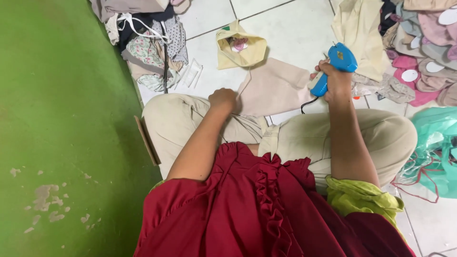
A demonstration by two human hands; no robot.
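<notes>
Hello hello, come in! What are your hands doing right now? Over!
Right hand gripping blue tagging gun, raised. Left hand pinching edge of pale pink cloth on lap. Cloth piles close by, nothing between hands.

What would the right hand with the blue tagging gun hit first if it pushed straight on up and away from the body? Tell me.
Probably the cream cloth lying just beyond the blue tagging gun held in the right hand; height above the floor is unclear.

White oval tags [409, 75] lie on the pink garments far right, a pink label [239, 44] shows inside the yellow garment far centre, and a teal plastic bag [440, 143] sits at right.
</notes>
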